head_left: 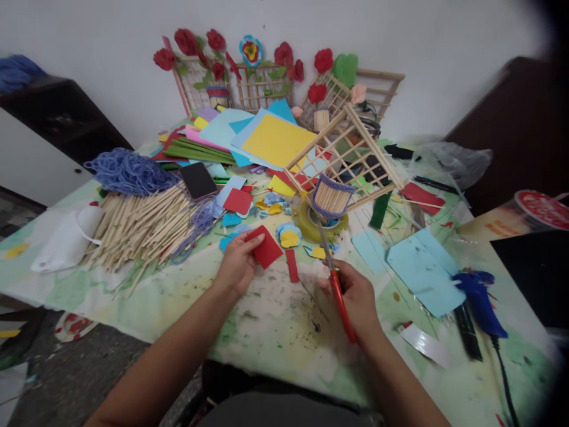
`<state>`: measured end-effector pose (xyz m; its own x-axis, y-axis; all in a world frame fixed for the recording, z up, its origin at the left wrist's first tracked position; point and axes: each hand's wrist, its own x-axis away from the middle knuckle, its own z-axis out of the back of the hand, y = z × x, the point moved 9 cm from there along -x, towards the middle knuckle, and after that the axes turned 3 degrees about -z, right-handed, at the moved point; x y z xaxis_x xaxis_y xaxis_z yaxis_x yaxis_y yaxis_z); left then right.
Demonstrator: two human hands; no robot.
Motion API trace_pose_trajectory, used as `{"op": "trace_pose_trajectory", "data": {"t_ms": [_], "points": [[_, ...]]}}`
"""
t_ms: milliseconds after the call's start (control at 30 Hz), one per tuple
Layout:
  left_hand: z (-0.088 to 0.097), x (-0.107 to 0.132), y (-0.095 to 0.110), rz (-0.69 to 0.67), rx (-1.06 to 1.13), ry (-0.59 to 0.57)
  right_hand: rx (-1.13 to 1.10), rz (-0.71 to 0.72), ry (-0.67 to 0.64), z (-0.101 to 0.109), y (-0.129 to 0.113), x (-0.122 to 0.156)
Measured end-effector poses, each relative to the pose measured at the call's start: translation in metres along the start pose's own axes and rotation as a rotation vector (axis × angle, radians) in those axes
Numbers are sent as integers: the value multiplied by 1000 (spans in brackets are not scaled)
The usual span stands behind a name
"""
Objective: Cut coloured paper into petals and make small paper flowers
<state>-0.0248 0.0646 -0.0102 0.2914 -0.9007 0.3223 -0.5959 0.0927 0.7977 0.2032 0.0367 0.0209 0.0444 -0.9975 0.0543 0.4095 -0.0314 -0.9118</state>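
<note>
My left hand (237, 264) pinches a red foam square (267, 248) just above the table, fingers closed on its left edge. My right hand (355, 296) is wrapped round red-handled scissors (340, 296), whose blades point away toward a roll of tape (311, 224). A narrow red foam strip (292, 265) lies on the table between my two hands. Small yellow and blue foam flowers (288, 235) lie just beyond the square.
A pile of wooden sticks (142, 228) and blue yarn (128, 172) lie left, with a phone (198, 180). A stick lattice (344, 160) and coloured sheets (275, 142) stand behind. A blue glue gun (480, 299) and light blue foam (422, 267) lie right.
</note>
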Motion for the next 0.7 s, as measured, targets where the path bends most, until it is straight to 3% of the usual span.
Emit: {"op": "trace_pose_trajectory", "data": {"t_ms": [133,233,300,367,400,433,500,567,633,700], "points": [[7,-47,51,-303,-296,-14,-366,-148,45,3,19,-5],[-2,-78,99,-558,-857,2,-518,-178,42,1,21,-7],[-10,-86,117,-616,-967,0,-527,-164,55,2,20,-8],[-34,-70,126,-813,-1150,-55,-507,-162,80,4,21,-9],[-52,-54,121,-943,-1259,-138,-495,-158,95,6,22,-10],[-70,-37,107,-1016,-1329,-296,-484,-148,108,7,21,-10],[-100,-2,53,-963,-1429,-817,-466,-119,125,9,19,-11],[-111,33,2,-852,-1499,-1259,-458,-91,132,9,17,-12],[-113,54,-27,-797,-1530,-1500,-456,-67,130,9,16,-13],[-115,61,-37,-809,-1577,-1587,-444,-48,124,8,16,-13]]}}
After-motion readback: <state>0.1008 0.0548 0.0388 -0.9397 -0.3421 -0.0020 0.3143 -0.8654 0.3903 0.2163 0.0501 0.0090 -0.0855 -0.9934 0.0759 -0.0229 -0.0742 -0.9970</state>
